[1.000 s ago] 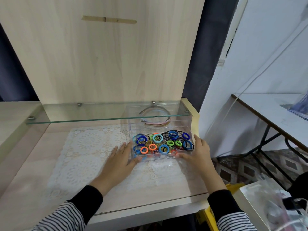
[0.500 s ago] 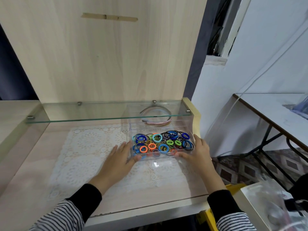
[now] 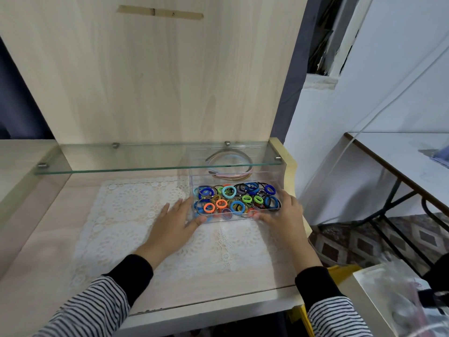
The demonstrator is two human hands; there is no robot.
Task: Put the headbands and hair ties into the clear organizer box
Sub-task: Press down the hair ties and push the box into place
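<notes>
The clear organizer box stands on a white lace mat at the right of the wooden desk, its back half under a glass shelf. Several coloured hair ties fill its front compartment. Pink and beige headbands lie in the back compartment, seen through the glass. My left hand lies flat on the mat with straight fingers against the box's left front corner. My right hand touches the box's right front corner, fingers along the right wall and thumb at the front.
A glass shelf on metal pegs spans the desk above its rear part, backed by a tall wooden panel. To the right are the desk's raised edge, a white table and a plastic bag on a lower surface.
Both hands and the box keep nearly the same place; the box sits slightly further back under the shelf. The camera has tilted a little.
</notes>
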